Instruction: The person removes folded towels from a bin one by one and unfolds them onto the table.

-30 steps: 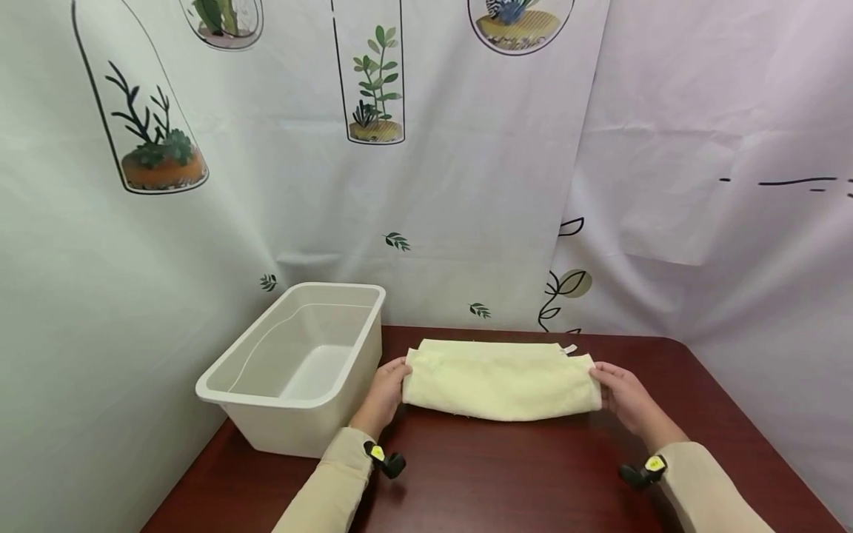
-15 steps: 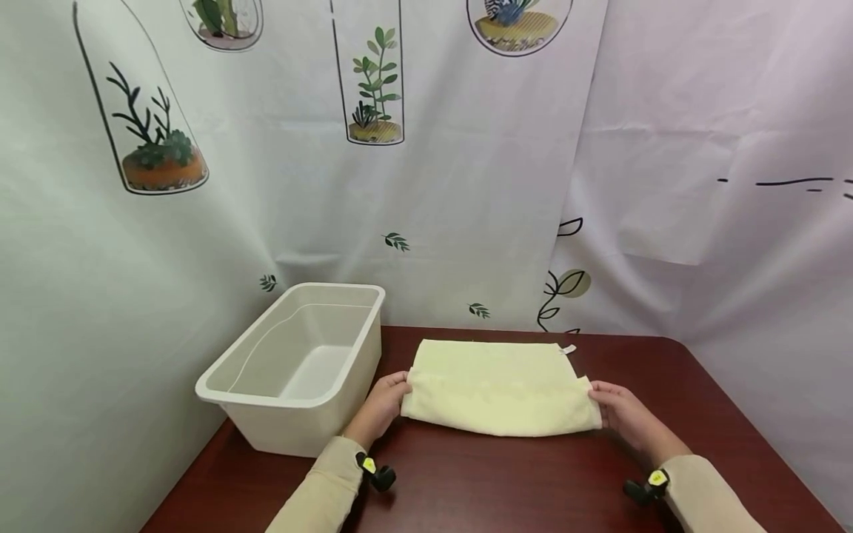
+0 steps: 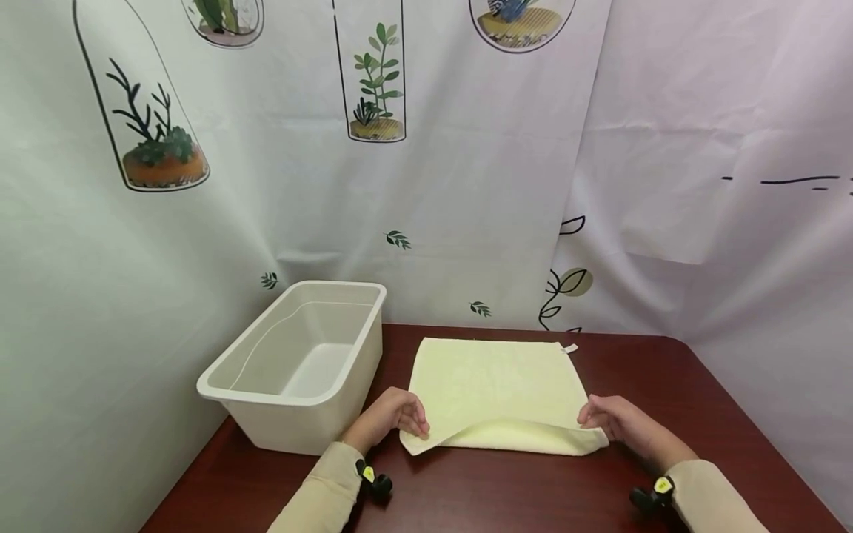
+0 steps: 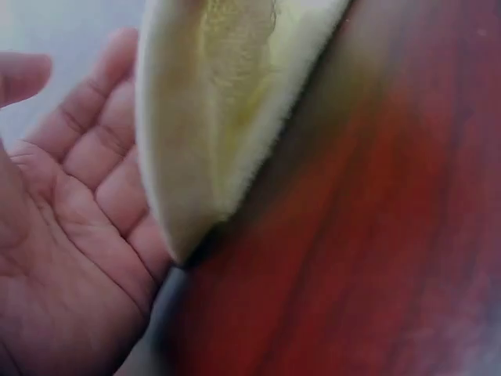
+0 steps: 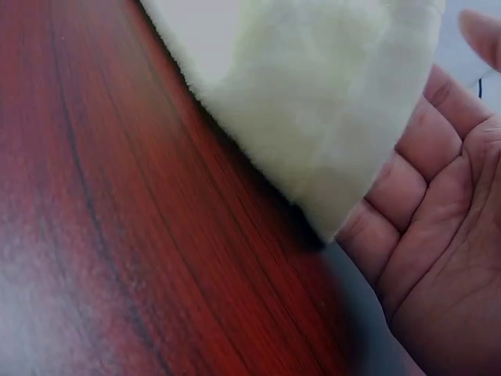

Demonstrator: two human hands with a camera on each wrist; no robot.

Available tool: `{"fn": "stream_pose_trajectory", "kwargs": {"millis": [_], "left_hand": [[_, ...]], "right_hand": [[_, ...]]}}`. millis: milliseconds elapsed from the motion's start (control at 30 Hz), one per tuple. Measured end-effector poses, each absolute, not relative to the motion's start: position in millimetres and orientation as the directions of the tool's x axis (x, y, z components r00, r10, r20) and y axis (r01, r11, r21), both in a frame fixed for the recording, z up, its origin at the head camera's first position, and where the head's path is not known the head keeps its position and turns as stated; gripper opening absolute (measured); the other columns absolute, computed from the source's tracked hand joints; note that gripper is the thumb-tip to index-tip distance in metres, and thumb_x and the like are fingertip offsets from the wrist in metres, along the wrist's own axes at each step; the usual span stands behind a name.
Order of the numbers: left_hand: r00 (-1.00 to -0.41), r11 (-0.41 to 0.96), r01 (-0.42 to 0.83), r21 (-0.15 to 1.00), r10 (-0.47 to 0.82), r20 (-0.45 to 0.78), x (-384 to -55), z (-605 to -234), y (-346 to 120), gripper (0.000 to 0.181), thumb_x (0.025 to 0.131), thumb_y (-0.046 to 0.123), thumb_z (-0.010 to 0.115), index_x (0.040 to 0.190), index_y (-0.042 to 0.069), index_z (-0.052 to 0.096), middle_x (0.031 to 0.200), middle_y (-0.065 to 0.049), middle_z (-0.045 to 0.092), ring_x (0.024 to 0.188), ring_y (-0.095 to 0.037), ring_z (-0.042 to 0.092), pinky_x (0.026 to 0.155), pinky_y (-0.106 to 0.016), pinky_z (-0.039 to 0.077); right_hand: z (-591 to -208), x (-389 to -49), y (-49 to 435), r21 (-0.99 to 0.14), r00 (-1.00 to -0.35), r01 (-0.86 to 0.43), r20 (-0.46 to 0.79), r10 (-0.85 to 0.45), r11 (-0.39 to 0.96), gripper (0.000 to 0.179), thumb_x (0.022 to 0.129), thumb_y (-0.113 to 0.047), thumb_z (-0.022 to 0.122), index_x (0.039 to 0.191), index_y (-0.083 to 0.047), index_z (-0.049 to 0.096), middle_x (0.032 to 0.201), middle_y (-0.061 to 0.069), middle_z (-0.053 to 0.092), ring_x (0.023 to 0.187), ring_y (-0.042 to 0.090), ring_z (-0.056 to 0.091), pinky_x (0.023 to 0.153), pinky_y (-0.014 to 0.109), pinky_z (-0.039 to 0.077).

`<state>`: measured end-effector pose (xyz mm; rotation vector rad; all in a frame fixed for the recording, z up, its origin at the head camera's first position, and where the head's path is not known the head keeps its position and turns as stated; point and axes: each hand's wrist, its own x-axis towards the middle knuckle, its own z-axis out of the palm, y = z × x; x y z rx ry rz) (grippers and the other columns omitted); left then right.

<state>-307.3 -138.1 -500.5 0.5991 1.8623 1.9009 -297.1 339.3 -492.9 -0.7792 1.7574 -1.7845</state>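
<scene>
A pale yellow towel (image 3: 500, 381) lies spread on the dark red table, its near edge curled up in a loose wave. My left hand (image 3: 395, 416) is at the towel's near left corner, and my right hand (image 3: 618, 423) at the near right one. In the left wrist view the thumb stands away from loosely extended fingers (image 4: 106, 125), which lie beside the towel's edge (image 4: 176, 141). Much the same shows in the right wrist view: the thumb is apart, with fingers (image 5: 419, 153) along and partly behind the towel corner (image 5: 337, 133).
To the left stands a deep off-white plastic tub (image 3: 300, 402) with nothing in it. A small white tag (image 3: 569, 348) sticks out from the towel's far right corner. The table (image 3: 506, 492) backs onto a white curtain (image 3: 480, 200) printed with plants.
Both hands have drawn the folded near part of the towel toward the person and laid it out flatter. Their pinch on the corners has loosened, and more of the towel shows.
</scene>
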Motion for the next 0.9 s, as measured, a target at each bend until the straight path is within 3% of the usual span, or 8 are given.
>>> {"fn": "stream_pose_trajectory", "kwargs": {"millis": [233, 367, 567, 667, 767, 900], "left_hand": [[-0.829, 0.118, 0.006, 0.993, 0.556, -0.061, -306.7, -492.8, -133.9, 0.035, 0.102, 0.020, 0.046, 0.099, -0.009, 0.064, 0.079, -0.008, 0.065, 0.048, -0.014, 0.057, 0.053, -0.030, 0.055], [-0.813, 0.217, 0.059, 0.975, 0.577, -0.080, -304.9, -489.7, -131.3, 0.035, 0.103, 0.020, 0.047, 0.105, -0.010, 0.065, 0.079, -0.006, 0.063, 0.047, -0.013, 0.054, 0.054, -0.031, 0.056], [-0.823, 0.484, 0.141, 0.863, 0.542, -0.169, -298.4, -470.3, -120.1, 0.022, 0.101, 0.021, 0.057, 0.102, 0.003, 0.070, 0.065, -0.008, 0.061, 0.051, -0.017, 0.060, 0.054, -0.030, 0.053], [-0.835, 0.610, 0.207, 0.765, 0.518, -0.188, -298.7, -454.5, -112.1, 0.018, 0.101, 0.022, 0.059, 0.102, 0.007, 0.070, 0.078, -0.006, 0.063, 0.057, -0.019, 0.061, 0.055, -0.032, 0.054], [-0.867, 0.700, 0.290, 0.653, 0.481, -0.131, -303.3, -438.6, -101.1, 0.017, 0.102, 0.022, 0.057, 0.103, 0.010, 0.069, 0.090, -0.005, 0.065, 0.066, -0.019, 0.063, 0.060, -0.034, 0.054], [-0.896, 0.776, 0.371, 0.510, 0.443, -0.023, -311.1, -426.9, -85.2, 0.019, 0.099, 0.021, 0.058, 0.109, 0.011, 0.071, 0.108, -0.008, 0.069, 0.095, -0.022, 0.066, 0.081, -0.040, 0.055]], "right_hand": [[-493.1, -295.8, 340.1, -0.994, -0.700, -0.071, -0.012, -0.714, 0.086, 0.039, 0.109, -0.009, 0.030, 0.114, 0.019, 0.057, 0.095, 0.013, 0.077, 0.069, 0.011, 0.071, 0.067, 0.028, 0.059], [-486.4, -292.7, 337.1, -0.987, -0.676, -0.077, -0.054, -0.735, 0.143, 0.038, 0.109, -0.010, 0.033, 0.118, 0.020, 0.055, 0.099, 0.019, 0.076, 0.064, 0.013, 0.070, 0.067, 0.034, 0.061], [-473.2, -294.8, 329.0, -0.977, -0.672, -0.121, -0.051, -0.739, 0.178, 0.039, 0.110, -0.011, 0.037, 0.120, 0.023, 0.054, 0.101, 0.024, 0.074, 0.073, 0.022, 0.073, 0.073, 0.040, 0.061], [-463.4, -299.2, 323.4, -0.964, -0.709, -0.127, -0.076, -0.701, 0.233, 0.040, 0.109, -0.013, 0.041, 0.122, 0.023, 0.054, 0.100, 0.024, 0.074, 0.072, 0.025, 0.073, 0.074, 0.041, 0.061], [-453.3, -306.1, 314.2, -0.941, -0.779, -0.137, -0.090, -0.620, 0.310, 0.041, 0.108, -0.017, 0.046, 0.123, 0.020, 0.055, 0.100, 0.022, 0.074, 0.072, 0.029, 0.073, 0.075, 0.041, 0.061], [-443.3, -317.1, 296.1, -0.884, -0.875, -0.167, -0.072, -0.479, 0.437, 0.042, 0.105, -0.023, 0.056, 0.125, 0.014, 0.060, 0.104, 0.018, 0.074, 0.082, 0.031, 0.074, 0.077, 0.041, 0.061]]}}
